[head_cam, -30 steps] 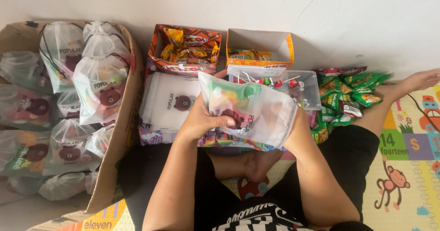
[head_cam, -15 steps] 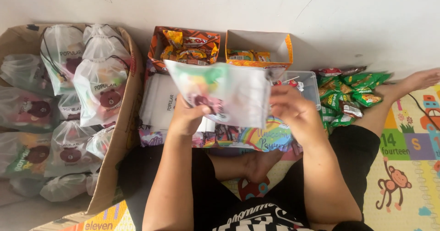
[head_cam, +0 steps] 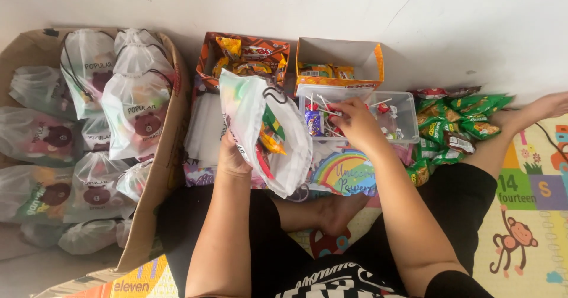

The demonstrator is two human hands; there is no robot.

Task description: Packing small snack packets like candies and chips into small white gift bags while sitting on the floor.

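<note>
At far left I see a large brown cardboard carton (head_cam: pixel 155 215) filled with tied white drawstring bags (head_cam: pixel 137 111). My left hand (head_cam: pixel 232 156) grips the rim of a white translucent drawstring goodie bag (head_cam: pixel 269 135), fingers curled around the fabric, holding it open and upright above my lap. Behind it stands an orange cardboard snack box (head_cam: pixel 244 55). My right hand (head_cam: pixel 354 123) reaches into a clear rectangular plastic tub (head_cam: pixel 402 105) of lollipops (head_cam: pixel 322 117), fingers pinched narrow; I cannot tell whether they hold one. Green snack packets (head_cam: pixel 458 123) lie rightmost.
</note>
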